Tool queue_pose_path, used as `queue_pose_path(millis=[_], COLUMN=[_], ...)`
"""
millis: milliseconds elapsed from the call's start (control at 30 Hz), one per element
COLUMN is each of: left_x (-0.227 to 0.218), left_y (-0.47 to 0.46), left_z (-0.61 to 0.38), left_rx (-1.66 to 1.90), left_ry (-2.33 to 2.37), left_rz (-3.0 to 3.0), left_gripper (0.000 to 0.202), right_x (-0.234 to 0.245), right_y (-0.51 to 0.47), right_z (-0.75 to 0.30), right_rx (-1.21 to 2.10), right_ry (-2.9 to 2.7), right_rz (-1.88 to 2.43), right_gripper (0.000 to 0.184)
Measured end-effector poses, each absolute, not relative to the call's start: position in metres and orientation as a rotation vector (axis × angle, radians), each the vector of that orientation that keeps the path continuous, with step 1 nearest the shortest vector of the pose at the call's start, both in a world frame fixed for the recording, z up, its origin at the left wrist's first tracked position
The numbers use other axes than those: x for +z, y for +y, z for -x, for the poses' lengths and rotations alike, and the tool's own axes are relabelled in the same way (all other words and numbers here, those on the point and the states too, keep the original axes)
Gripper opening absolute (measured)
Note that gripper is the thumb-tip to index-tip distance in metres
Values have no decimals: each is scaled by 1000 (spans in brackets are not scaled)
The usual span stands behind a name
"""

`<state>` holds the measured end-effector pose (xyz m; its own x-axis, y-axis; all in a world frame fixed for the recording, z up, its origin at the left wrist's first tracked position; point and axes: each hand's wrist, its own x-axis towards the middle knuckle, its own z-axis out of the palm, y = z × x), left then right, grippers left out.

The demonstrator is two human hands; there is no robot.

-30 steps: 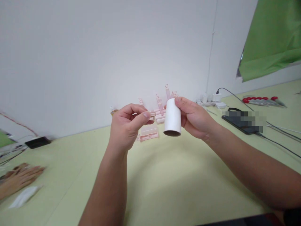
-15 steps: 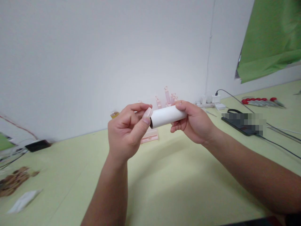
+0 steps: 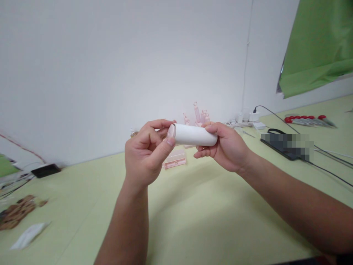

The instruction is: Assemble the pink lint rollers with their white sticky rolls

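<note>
A white tube (image 3: 193, 134) is held up above the table, lying nearly level. My right hand (image 3: 227, 145) is closed round its right end, thumb on top and fingers beneath. My left hand (image 3: 147, 151) pinches a pale pink round cap (image 3: 171, 131) between thumb and fingers. The cap sits against the tube's left end, slightly tilted, with a thin dark gap at the upper edge. Behind the hands, a pink open case (image 3: 175, 159) lies on the table, partly hidden by them.
Several small pink bottle-like items (image 3: 197, 112) stand by the wall. At right are a black phone (image 3: 278, 148) with cables and several red-tipped tools (image 3: 306, 120). On the left lie a dark flat device (image 3: 46, 170), brown pieces (image 3: 20, 211) and a white packet (image 3: 29, 235).
The pink cap has come against the tube's left end, covering most of the dark opening seen before. The tube has turned, its left end rising a little.
</note>
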<state>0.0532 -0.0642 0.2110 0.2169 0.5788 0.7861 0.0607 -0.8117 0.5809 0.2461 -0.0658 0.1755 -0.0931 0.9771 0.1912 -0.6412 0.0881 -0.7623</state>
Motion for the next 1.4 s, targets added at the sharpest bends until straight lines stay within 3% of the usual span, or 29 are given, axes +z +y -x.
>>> queue_pose_path(millis=[233, 500, 667, 800, 867, 967, 1033, 1133, 1200, 1300, 1400], left_x=[209, 183, 165, 164, 165, 163, 157, 139, 124, 99, 80], left_y=[-46, -20, -9, -6, -4, 6, 18, 40, 54, 66, 70], left_z=[-42, -56, -71, -69, -65, -57, -50, -39, -33, -30, -33], left_rx=[1492, 1601, 1553, 1387, 1312, 1139, 1078, 1028, 750, 467, 283], left_ry=[441, 312, 330, 387, 416, 582, 777, 1266, 1539, 1590, 1605], left_rz=[-1976, -1684, -1673, -1741, -1782, -1913, -2034, -2328, -2507, -2575, -2598], left_gripper=[24, 37, 50, 44, 43, 51, 60, 60, 51, 36, 36], right_x=[174, 171, 167, 158, 154, 149, 147, 143, 141, 140, 142], right_y=[-67, -72, -69, -60, -55, -48, -43, -35, -30, -24, -18], right_z=[-248, -237, -238, -237, -238, -241, -243, -244, -245, -248, -255], right_rx=[1565, 1854, 1805, 1625, 1533, 1431, 1389, 1358, 1351, 1394, 1574], right_ry=[-1023, -1130, -1142, -1312, -1393, -1465, -1467, -1422, -1353, -1213, -1077], right_rz=[514, 472, 412, 468, 540, 669, 747, 829, 852, 831, 756], right_gripper=[19, 27, 27, 24, 35, 81, 96, 81, 71, 62, 42])
